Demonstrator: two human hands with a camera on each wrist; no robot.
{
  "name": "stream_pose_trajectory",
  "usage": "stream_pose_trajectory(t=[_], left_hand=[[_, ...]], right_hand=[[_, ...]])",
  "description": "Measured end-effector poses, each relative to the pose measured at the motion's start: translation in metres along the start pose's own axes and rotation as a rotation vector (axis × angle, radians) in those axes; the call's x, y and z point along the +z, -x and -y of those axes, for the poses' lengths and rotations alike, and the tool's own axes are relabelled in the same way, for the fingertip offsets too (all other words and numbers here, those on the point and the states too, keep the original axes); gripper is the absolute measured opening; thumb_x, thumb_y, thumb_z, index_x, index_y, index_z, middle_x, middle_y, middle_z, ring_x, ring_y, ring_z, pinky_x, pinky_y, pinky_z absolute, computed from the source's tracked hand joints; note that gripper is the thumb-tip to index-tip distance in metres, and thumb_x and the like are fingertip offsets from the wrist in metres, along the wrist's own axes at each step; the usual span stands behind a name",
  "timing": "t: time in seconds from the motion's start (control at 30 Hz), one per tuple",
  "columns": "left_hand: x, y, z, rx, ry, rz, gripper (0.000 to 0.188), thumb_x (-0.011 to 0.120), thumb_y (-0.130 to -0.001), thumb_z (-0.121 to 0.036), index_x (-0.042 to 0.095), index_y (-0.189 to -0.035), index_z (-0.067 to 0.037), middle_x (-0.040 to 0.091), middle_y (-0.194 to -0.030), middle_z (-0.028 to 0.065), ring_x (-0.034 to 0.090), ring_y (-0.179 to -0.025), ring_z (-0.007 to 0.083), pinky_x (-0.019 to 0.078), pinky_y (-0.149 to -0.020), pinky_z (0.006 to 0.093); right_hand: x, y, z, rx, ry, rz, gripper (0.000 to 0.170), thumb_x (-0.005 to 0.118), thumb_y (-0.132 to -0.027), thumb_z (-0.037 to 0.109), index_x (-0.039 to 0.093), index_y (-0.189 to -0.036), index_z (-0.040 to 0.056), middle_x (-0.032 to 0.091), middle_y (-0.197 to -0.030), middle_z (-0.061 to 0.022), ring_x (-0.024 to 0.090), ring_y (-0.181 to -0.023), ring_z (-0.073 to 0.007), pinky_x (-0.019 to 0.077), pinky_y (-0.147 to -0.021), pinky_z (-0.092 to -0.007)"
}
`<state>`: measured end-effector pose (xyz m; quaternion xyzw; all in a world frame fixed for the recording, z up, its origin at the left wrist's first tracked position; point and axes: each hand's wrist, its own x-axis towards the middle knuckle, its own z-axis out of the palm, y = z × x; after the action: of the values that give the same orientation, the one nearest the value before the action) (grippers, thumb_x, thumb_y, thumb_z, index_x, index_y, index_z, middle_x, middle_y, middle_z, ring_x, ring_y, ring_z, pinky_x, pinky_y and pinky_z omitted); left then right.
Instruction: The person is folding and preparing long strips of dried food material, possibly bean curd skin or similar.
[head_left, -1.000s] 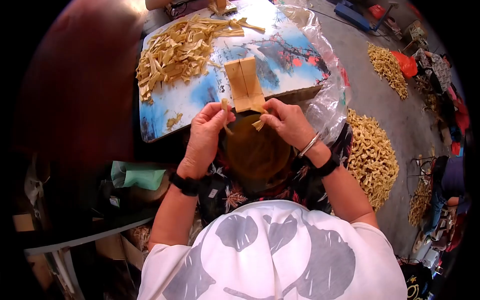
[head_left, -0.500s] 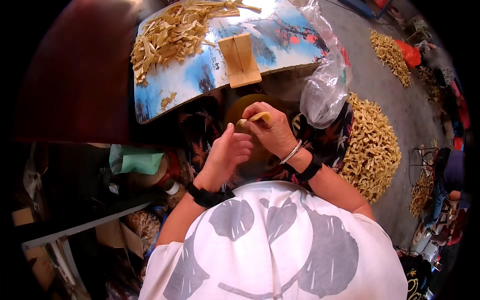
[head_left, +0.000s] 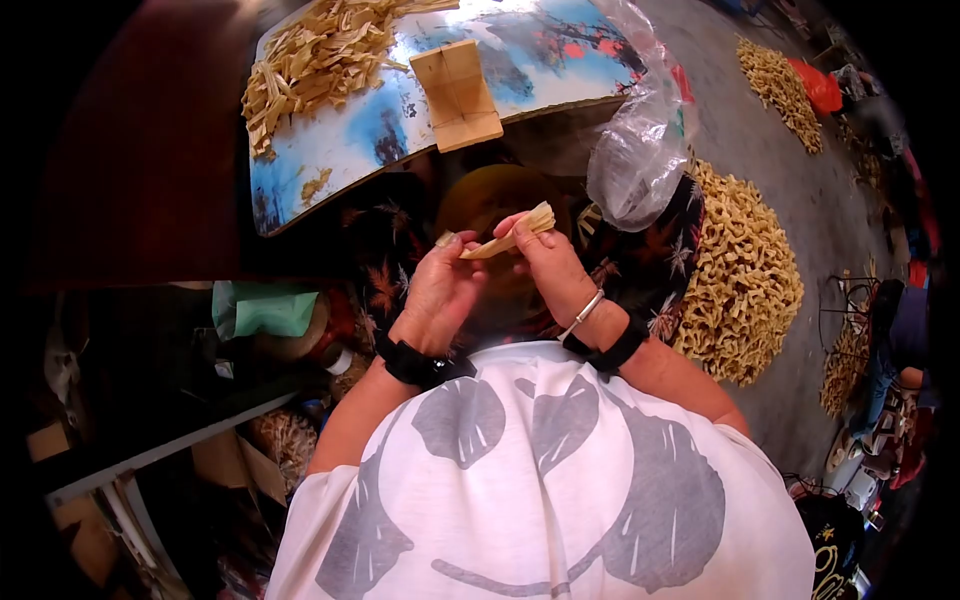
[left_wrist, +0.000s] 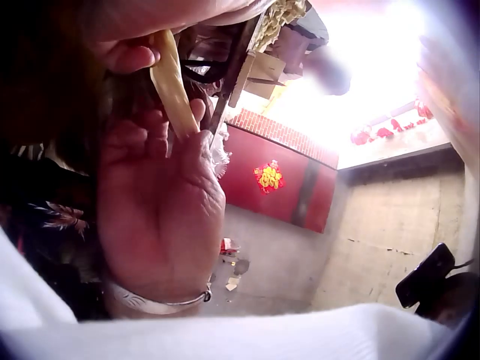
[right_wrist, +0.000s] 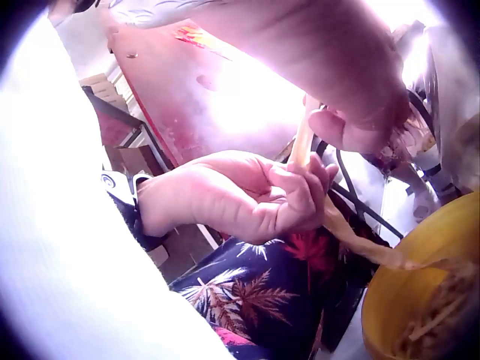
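A pale yellow, flat dried strip (head_left: 508,238) stretches between the two hands over the lap. My left hand (head_left: 442,292) pinches its lower end between thumb and fingers. At the other end, where the strip fans out, my right hand (head_left: 552,268) grips it with the thumb on top. The left wrist view shows the strip (left_wrist: 174,90) running from one hand's fingertips to the other's. In the right wrist view a longer pale piece (right_wrist: 360,241) trails below the left hand toward a yellow bowl (right_wrist: 382,300) with small bits inside.
An L-shaped wooden block (head_left: 455,95) stands at the edge of the painted table (head_left: 350,140). Loose strips (head_left: 320,60) are heaped at its far left. Clear plastic (head_left: 635,170) hangs off the right corner. Piles of small twisted pieces (head_left: 740,280) lie on the floor at right.
Both hands have drawn back from the wooden block toward the body. Half a second ago the left hand was off the strip with fingers extended; now it pinches one end.
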<state>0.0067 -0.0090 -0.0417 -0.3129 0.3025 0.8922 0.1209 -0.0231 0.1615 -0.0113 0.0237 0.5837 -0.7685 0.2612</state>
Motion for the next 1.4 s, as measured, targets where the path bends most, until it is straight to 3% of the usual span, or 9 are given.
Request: stream_pose_trajectory(t=[0.17, 0.23, 0.33, 0.4, 0.57, 0.7, 0.97, 1.2, 1.4], left_hand=[[-0.002, 0.003, -0.016, 0.010, -0.486, 0.067, 0.016, 0.056, -0.098, -0.018, 0.062, -0.101, -0.003, 0.062, -0.080, 0.0041, 0.052, -0.061, 0.0152, 0.0449, -0.056, 0.0288], [0.008, 0.012, -0.020, 0.339, -1.151, 0.159, 0.011, 0.058, -0.092, -0.013, 0.063, -0.098, -0.004, 0.060, -0.078, 0.0092, 0.058, -0.067, 0.0228, 0.0476, -0.059, 0.0348], [0.023, 0.027, -0.025, 0.766, -1.932, 0.249, 0.012, 0.061, -0.086, -0.007, 0.065, -0.097, -0.006, 0.058, -0.078, 0.0137, 0.063, -0.073, 0.0314, 0.0506, -0.062, 0.0408], [0.031, 0.036, -0.029, 0.921, -2.185, 0.237, 0.017, 0.063, -0.083, -0.006, 0.066, -0.100, -0.007, 0.058, -0.079, 0.0123, 0.063, -0.075, 0.0332, 0.0510, -0.061, 0.0407], [0.044, 0.044, -0.024, 1.316, -2.048, 0.047, 0.026, 0.065, -0.081, -0.005, 0.066, -0.107, -0.007, 0.055, -0.080, 0.0105, 0.062, -0.072, 0.0280, 0.0514, -0.059, 0.0367], [0.043, 0.040, -0.018, 1.451, -1.996, 0.023, 0.028, 0.065, -0.081, -0.003, 0.067, -0.109, -0.006, 0.054, -0.079, 0.0097, 0.062, -0.071, 0.0271, 0.0519, -0.059, 0.0350], [0.045, 0.041, -0.023, 1.052, -1.629, 0.157, 0.028, 0.060, -0.085, 0.003, 0.065, -0.112, -0.002, 0.056, -0.085, 0.0136, 0.063, -0.078, 0.0311, 0.0523, -0.067, 0.0367], [0.041, 0.033, -0.016, 1.180, -1.520, 0.003, 0.019, 0.058, -0.083, 0.003, 0.062, -0.101, -0.001, 0.060, -0.090, 0.0169, 0.064, -0.081, 0.0364, 0.0532, -0.069, 0.0386], [0.029, 0.035, -0.014, 0.730, -1.055, 0.055, 0.008, 0.060, -0.094, -0.003, 0.062, -0.102, -0.005, 0.062, -0.075, 0.0003, 0.055, -0.059, 0.0100, 0.0444, -0.053, 0.0225]], right_hand=[[0.002, 0.009, 0.009, -0.252, 0.453, 0.077, 0.014, 0.055, -0.099, 0.015, 0.064, -0.094, 0.0049, 0.066, -0.086, -0.0050, 0.064, -0.084, -0.0183, 0.0513, -0.075, -0.0309], [-0.003, 0.004, 0.008, -0.627, 0.860, -0.020, 0.012, 0.058, -0.096, 0.014, 0.062, -0.093, 0.0031, 0.067, -0.089, -0.0096, 0.065, -0.084, -0.0261, 0.0519, -0.078, -0.0330], [0.000, -0.004, 0.001, -0.926, 0.813, -0.044, 0.014, 0.061, -0.093, 0.016, 0.060, -0.091, 0.0021, 0.066, -0.090, -0.0144, 0.062, -0.088, -0.0361, 0.0511, -0.083, -0.0355], [0.000, -0.007, -0.003, -0.794, 0.667, -0.015, 0.014, 0.060, -0.095, 0.014, 0.057, -0.091, 0.0009, 0.066, -0.089, -0.0120, 0.066, -0.079, -0.0280, 0.0545, -0.068, -0.0326], [0.006, -0.009, 0.003, -0.082, 0.183, -0.062, 0.018, 0.060, -0.097, 0.016, 0.055, -0.090, 0.0001, 0.064, -0.078, -0.0071, 0.064, -0.061, -0.0146, 0.0510, -0.046, -0.0246], [0.012, -0.016, -0.003, -0.113, 0.272, -0.134, 0.019, 0.061, -0.097, 0.020, 0.060, -0.095, 0.0011, 0.064, -0.072, -0.0040, 0.063, -0.060, -0.0121, 0.0521, -0.052, -0.0258], [-0.003, -0.016, -0.011, -0.477, 0.556, 0.018, 0.023, 0.055, -0.099, 0.023, 0.065, -0.105, 0.0029, 0.068, -0.092, -0.0039, 0.064, -0.078, -0.0090, 0.0532, -0.066, -0.0260], [0.007, -0.001, 0.006, 0.221, -0.405, 0.285, 0.028, 0.051, -0.102, 0.028, 0.063, -0.117, 0.0074, 0.065, -0.105, -0.0007, 0.063, -0.092, -0.0094, 0.0539, -0.078, -0.0261], [0.009, -0.009, 0.008, 0.072, -0.268, 0.164, 0.027, 0.049, -0.103, 0.029, 0.062, -0.111, 0.0071, 0.065, -0.102, -0.0019, 0.063, -0.091, -0.0101, 0.0560, -0.077, -0.0270]])
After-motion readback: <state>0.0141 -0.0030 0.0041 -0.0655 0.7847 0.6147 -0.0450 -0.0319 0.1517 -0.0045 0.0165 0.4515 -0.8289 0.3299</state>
